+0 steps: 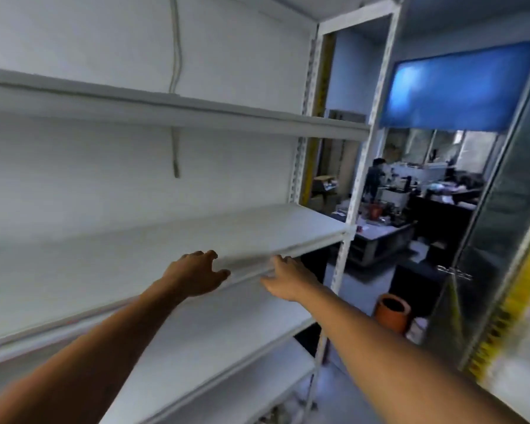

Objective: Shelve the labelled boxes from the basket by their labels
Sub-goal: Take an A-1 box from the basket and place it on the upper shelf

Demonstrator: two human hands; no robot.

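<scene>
A white wall [89, 32] with a hanging cable [175, 87] rises beyond the hands. To their right, a blue blind [459, 87] tops a window, cluttered desks [392, 228] stand below it, and an orange pot [392, 312] sits on the floor.

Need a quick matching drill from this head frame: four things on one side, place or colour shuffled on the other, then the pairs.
Things:
1. left hand
2. right hand
3. orange pot
4. blue blind

Place or colour:
A. on the floor, right of the shelf post
B. high up on the right, above the window
C. at the front edge of the middle shelf, nearer the post
D. at the same front edge, further from the post

Pairs: 1-D, 2-C, 3-A, 4-B
</scene>
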